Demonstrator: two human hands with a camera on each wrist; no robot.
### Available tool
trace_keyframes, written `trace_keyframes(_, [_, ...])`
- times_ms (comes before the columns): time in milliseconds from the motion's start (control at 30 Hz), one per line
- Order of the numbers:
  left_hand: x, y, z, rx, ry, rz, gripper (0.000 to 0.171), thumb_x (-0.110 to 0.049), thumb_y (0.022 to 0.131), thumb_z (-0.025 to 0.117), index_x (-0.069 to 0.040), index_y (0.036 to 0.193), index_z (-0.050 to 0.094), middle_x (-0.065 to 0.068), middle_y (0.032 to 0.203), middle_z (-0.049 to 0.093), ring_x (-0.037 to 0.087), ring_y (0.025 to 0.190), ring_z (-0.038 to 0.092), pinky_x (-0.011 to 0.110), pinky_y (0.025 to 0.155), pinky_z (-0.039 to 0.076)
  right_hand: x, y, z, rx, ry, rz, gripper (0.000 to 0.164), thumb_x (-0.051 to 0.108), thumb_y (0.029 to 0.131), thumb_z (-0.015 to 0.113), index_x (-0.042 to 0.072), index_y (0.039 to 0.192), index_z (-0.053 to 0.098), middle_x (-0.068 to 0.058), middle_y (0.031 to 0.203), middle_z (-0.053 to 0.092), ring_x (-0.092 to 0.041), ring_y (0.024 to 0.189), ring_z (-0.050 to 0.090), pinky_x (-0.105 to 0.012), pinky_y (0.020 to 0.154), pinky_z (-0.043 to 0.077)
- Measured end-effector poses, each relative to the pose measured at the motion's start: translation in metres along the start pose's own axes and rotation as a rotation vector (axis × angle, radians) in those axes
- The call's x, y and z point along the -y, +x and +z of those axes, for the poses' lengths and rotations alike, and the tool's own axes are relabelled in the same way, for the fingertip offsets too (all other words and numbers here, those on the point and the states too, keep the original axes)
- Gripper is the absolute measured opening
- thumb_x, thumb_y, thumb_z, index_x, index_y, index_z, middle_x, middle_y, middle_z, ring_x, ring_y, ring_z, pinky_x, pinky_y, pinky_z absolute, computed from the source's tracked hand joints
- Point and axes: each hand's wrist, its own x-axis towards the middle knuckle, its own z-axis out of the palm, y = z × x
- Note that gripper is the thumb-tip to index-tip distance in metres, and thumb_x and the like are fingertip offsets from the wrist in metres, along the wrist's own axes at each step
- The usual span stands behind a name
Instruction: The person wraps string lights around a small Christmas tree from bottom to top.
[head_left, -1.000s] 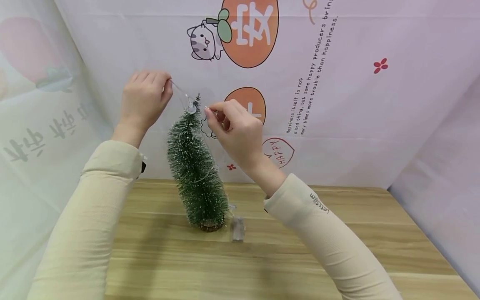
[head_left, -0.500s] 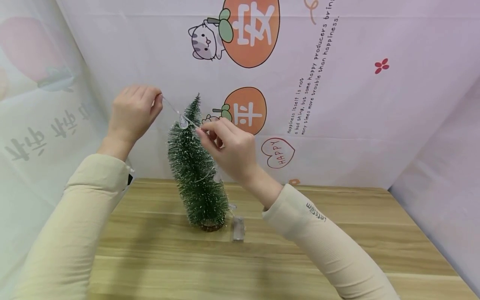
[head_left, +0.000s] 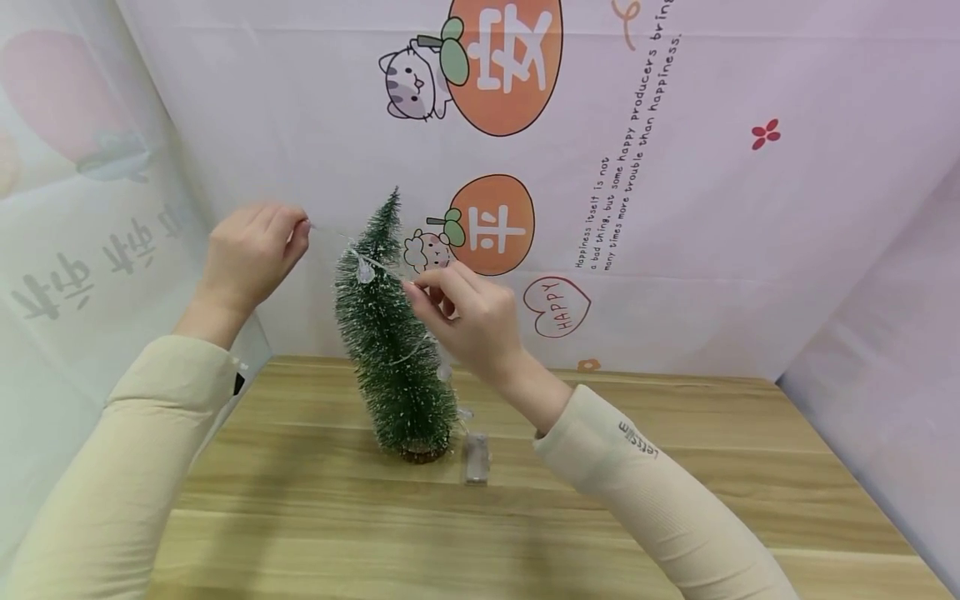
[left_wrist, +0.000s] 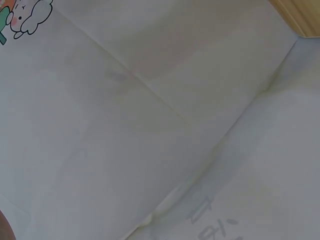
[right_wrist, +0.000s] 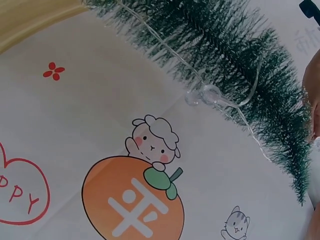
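A small green bottle-brush Christmas tree (head_left: 390,358) with frosted tips stands on the table. Clear string lights (head_left: 365,271) cross its upper front, a bulb hanging against the needles. Left of the tree, my left hand (head_left: 251,258) pinches the thin cord between thumb and forefinger. My right hand (head_left: 476,317) pinches another stretch of it at the tree's right side, so the cord slants between both hands. Lower down, the cord loops round the tree. In the right wrist view, clear bulbs (right_wrist: 210,94) sit along the needles. The left wrist view shows mostly the cloth backdrop.
A clear battery box (head_left: 476,458) lies on the wooden table (head_left: 600,517), right of the tree's base (head_left: 423,454). Behind stands a printed white cloth backdrop (head_left: 690,217), with more cloth at the left side.
Both hands have come down from the tree's tip, the left also moving outward to the left. The cord and its bulb have dropped lower across the tree's upper front.
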Motion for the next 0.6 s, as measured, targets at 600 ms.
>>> trace_keyframes(600, [-0.009,-0.041,0.002,0.014,-0.021,0.128,0.032,-0.023,0.102,0.040,0.000,0.090,0.058,0.012,0.070,0.063,0.031,0.057,0.056,0.041,0.049,0.048,0.004,-0.037,0.000,0.027,0.055,-0.023,0.029,0.023,0.097,0.053,0.006,0.077,0.064,0.000,0.059,0.058,-0.006,0.049,0.051,-0.011,0.046,0.041])
